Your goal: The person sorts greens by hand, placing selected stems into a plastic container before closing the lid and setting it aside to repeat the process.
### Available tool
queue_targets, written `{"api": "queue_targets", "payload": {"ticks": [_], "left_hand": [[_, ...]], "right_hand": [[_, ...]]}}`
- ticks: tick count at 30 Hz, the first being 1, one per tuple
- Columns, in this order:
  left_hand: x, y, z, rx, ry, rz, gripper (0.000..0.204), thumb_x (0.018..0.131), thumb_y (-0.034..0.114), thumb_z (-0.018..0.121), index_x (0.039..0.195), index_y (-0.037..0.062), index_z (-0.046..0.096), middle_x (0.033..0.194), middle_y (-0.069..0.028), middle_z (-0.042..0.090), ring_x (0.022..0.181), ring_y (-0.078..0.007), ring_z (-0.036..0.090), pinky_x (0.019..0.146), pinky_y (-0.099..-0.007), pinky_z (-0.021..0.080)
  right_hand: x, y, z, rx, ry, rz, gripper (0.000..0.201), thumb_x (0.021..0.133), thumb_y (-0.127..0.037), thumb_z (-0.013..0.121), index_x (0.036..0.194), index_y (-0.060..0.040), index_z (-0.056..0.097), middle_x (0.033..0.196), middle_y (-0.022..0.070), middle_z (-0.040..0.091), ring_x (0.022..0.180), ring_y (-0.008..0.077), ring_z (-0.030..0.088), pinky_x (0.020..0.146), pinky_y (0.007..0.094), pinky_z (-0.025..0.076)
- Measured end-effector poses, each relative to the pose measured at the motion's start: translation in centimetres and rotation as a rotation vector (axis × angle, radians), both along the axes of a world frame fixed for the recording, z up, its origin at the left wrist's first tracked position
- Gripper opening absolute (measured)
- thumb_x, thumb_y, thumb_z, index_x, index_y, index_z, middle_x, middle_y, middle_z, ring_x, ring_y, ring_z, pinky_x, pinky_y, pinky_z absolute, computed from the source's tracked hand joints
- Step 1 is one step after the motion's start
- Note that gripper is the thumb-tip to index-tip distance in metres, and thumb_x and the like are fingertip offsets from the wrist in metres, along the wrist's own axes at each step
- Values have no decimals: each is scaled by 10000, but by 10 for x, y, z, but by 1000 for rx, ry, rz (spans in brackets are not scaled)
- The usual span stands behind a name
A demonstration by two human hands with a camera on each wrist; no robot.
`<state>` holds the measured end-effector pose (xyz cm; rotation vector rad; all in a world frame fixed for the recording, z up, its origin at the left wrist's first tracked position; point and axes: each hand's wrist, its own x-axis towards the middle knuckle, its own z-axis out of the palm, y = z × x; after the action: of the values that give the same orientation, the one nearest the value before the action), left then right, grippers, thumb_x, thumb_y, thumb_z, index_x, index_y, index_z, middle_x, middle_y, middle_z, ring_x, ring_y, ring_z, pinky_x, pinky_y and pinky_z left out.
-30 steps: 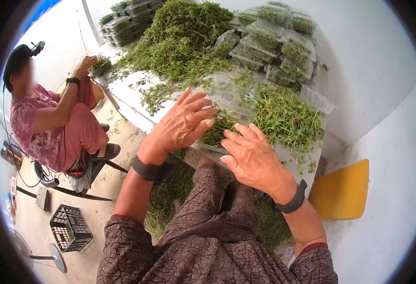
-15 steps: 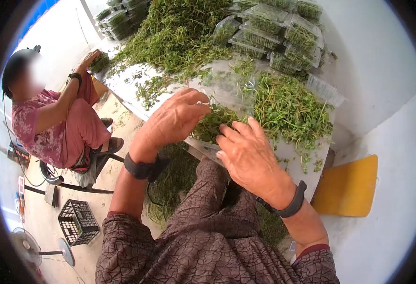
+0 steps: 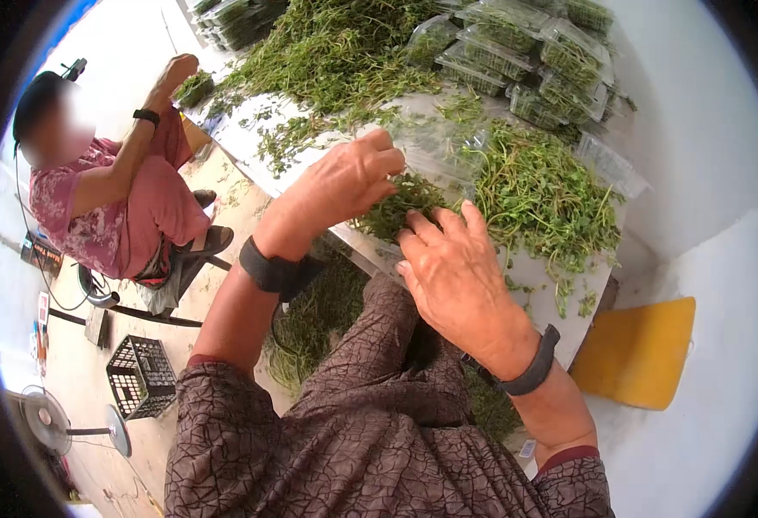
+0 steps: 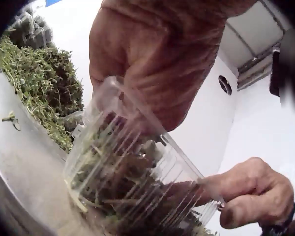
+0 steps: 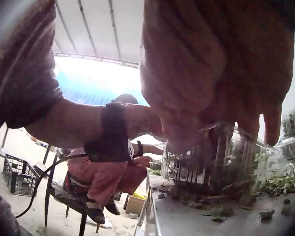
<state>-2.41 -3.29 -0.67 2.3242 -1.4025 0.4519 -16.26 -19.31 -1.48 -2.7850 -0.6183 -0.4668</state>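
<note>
A clear plastic box [image 4: 172, 169] of leafy greens [image 3: 403, 207] sits at the table's front edge. My left hand [image 3: 344, 177] is bent over its left side, fingers curled down into the greens; their tips are hidden in the head view. From the right, my right hand [image 3: 458, 263] presses nearly straight, spread fingers onto the greens. In the left wrist view the right thumb [image 4: 246, 211] stays outside the box by the rim, while the fingers reach inside. The box's clear lid [image 3: 435, 142] stands open behind it.
Loose greens [image 3: 543, 203] lie right of the box, with a large heap [image 3: 336, 60] behind. Filled boxes [image 3: 526, 60] are stacked at the back right. Another person [image 3: 107, 186] sits at the left. A yellow board [image 3: 638, 352] leans by the right wall; a black crate [image 3: 140, 377] stands on the floor.
My left hand has gone from spread fingers above the box to curled fingers in the greens. The right hand has stayed over the box's right side, pressing down. The head view has shifted slightly.
</note>
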Motion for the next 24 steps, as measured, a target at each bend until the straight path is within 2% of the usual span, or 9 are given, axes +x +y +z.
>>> {"api": "queue_targets", "payload": {"ticks": [2, 4, 7, 14, 18, 19, 20, 23, 24], "left_hand": [[0, 1, 3, -48, 191, -120, 78, 792, 3, 621, 846, -28, 575, 807, -156, 572, 761, -357, 594, 675, -421, 475], [-4, 5, 8, -30, 203, -52, 46, 826, -5, 611, 864, -30, 614, 892, -159, 634, 834, -323, 635, 723, -378, 505], [-9, 15, 13, -205, 240, -40, 117, 874, -9, 573, 950, -2, 663, 1071, -126, 674, 968, -263, 653, 827, -352, 526], [-22, 37, 9, -142, 157, 32, 164, 854, 17, 602, 1000, 31, 677, 1069, -113, 683, 1040, -280, 623, 897, -389, 492], [-33, 34, 5, -30, 208, 21, 191, 867, 69, 587, 1027, 13, 676, 1103, -131, 674, 1141, -322, 563, 974, -427, 440], [-32, 33, 2, 18, 213, 27, 224, 906, 146, 550, 1029, 10, 677, 1111, -135, 669, 1218, -349, 502, 1059, -467, 358], [-33, 31, 3, 17, 215, 26, 224, 906, 146, 550, 1029, 10, 677, 1111, -135, 669, 1218, -349, 502, 1059, -467, 358], [-38, 23, 2, 213, 81, 24, 342, 965, 268, 447, 1031, 23, 677, 1091, -129, 673, 1297, -354, 434, 1156, -534, 156], [-39, 22, 3, 213, 84, 26, 342, 965, 268, 447, 1031, 23, 677, 1091, -129, 673, 1297, -354, 434, 1156, -534, 156]], "right_hand": [[1, -2, -1, 16, -8, 12, 257, 825, -142, 623, 1034, 8, 617, 1172, 163, 595, 1116, 322, 513, 1044, 507, 307], [2, -3, -2, 36, -16, 17, 260, 825, -144, 622, 1036, 7, 617, 1180, 164, 593, 1120, 324, 512, 1044, 508, 308], [1, -7, 1, 62, -3, 29, 285, 826, -149, 623, 1062, 11, 613, 1192, 168, 590, 1128, 328, 508, 1049, 503, 309], [-15, -18, 27, 82, 34, 31, 368, 834, -153, 626, 1154, 22, 579, 1244, 187, 554, 1220, 364, 455, 1065, 496, 302], [-21, -29, 32, 50, 79, 39, 374, 836, -147, 626, 1164, 23, 572, 1244, 181, 550, 1229, 364, 446, 1071, 494, 298], [-21, -30, 31, 37, 86, 45, 370, 836, -150, 627, 1158, 24, 573, 1234, 172, 555, 1231, 357, 441, 1075, 491, 292], [-20, -31, 32, 36, 88, 43, 370, 836, -150, 627, 1158, 24, 573, 1234, 172, 555, 1231, 357, 441, 1075, 491, 292], [-18, -30, 32, -22, 180, 65, 362, 835, -156, 632, 1145, 25, 581, 1203, 152, 576, 1223, 354, 442, 1075, 487, 293], [-17, -30, 30, -22, 182, 67, 362, 835, -156, 632, 1145, 25, 581, 1203, 152, 576, 1223, 354, 442, 1075, 487, 293]]}}
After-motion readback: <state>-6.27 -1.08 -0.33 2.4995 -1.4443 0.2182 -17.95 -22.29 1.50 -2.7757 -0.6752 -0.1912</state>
